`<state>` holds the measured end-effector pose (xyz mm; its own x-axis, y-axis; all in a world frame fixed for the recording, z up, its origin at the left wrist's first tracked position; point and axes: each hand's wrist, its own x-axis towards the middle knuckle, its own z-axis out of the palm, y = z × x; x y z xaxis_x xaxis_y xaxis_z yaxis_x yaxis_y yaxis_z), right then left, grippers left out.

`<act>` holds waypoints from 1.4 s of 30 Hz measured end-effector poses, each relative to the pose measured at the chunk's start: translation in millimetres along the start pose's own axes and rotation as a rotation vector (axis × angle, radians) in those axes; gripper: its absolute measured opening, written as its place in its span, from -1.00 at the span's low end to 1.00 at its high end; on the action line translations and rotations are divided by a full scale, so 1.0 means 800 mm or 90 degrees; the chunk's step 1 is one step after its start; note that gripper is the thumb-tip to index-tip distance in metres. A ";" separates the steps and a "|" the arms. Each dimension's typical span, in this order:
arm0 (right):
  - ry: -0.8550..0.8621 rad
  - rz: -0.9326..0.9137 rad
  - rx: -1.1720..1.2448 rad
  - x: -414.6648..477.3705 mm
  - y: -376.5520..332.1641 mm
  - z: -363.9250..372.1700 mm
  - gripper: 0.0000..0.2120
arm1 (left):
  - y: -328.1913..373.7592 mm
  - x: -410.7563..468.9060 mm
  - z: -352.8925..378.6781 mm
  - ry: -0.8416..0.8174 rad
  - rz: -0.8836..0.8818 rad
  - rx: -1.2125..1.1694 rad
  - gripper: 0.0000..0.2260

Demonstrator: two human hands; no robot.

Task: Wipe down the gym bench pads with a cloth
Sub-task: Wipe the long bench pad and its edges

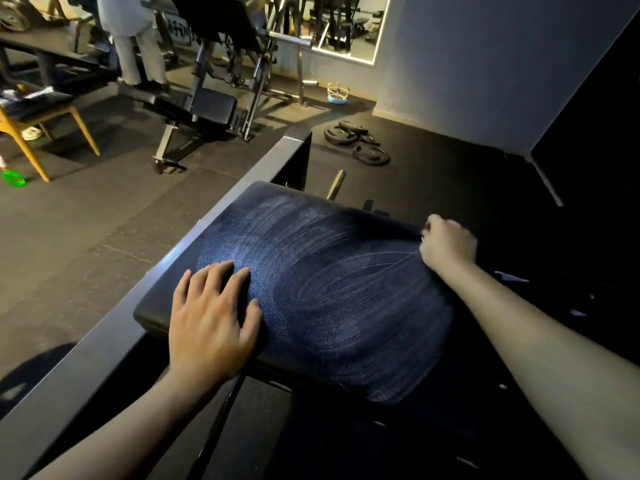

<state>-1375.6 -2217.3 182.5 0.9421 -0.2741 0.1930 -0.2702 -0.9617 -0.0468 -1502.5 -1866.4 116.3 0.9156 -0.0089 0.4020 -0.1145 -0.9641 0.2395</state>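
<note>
bench pad (329, 289) sat mid-frame, dark textured vinyl, long axis running from the near-left corner to the far-right one. pale curved wipe streaks covered most of its top, densest toward the far edge and the near-right corner.

cloth (384, 221): a dark fold lying on the pad's far-right edge and breaking the streak pattern there. low contrast against the pad, so its outline was unclear.

right hand (448, 242) was at the pad's far-right corner, motion-blurred, fingers curled tight and apparently bunching the end of the cloth. forearm crossed above the pad's right edge.

left hand (211, 320) lay flat on the pad's near-left corner, palm down, fingers spread wide and straight, holding nothing. fingertips rested on the textured top, wrist hung past the near edge.

frame beam (104, 341), grey square steel, ran along the pad's left edge, just beside it.

further out on the rubber floor:
- weight plates (360, 142) stacked loosely beyond the pad's far end
- another bench (214, 109) on a steel stand, far left of them
- wooden chair (45, 116) at the left edge, green bottle (13, 177) on the floor by its leg
- a person (135, 36) in light clothes standing at the back
- mirror (332, 22) on the far wall
</note>
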 end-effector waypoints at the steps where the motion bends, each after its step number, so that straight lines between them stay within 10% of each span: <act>1: 0.006 0.008 0.005 0.015 -0.024 0.007 -0.79 | -0.001 0.001 0.001 0.002 0.002 0.002 -0.54; 6: -0.033 -0.184 0.146 -0.048 -0.200 0.012 -0.79 | -0.003 0.002 0.000 -0.014 0.005 0.012 -0.52; 10: -0.058 -0.443 0.212 -0.179 -0.171 -0.008 -0.85 | -0.002 0.000 -0.003 -0.010 0.007 0.005 -0.51; 18: 0.013 -0.003 0.010 0.001 -0.004 0.000 -0.81 | 0.001 0.001 0.000 0.002 0.003 0.009 -0.55; 23: -0.017 -0.227 0.118 -0.072 -0.187 0.008 -0.78 | -0.003 0.003 0.001 0.008 0.008 0.008 -0.55; 27: -0.047 -0.467 0.213 -0.219 -0.156 -0.019 -0.87 | -0.003 -0.001 -0.002 0.021 0.014 -0.011 -0.56; 35: 0.038 -0.080 0.056 -0.123 -0.005 -0.024 -0.83 | 0.004 0.000 -0.004 0.022 -0.003 -0.006 -0.62; 42: -0.016 -0.459 0.181 -0.289 -0.134 -0.031 -0.93 | -0.003 -0.002 -0.001 0.019 -0.008 -0.050 -0.56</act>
<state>-1569.4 -2050.9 167.5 0.8708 0.4234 0.2498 0.4696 -0.8667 -0.1683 -1504.0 -1863.7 115.7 0.9055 0.0119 0.4242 -0.1341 -0.9403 0.3128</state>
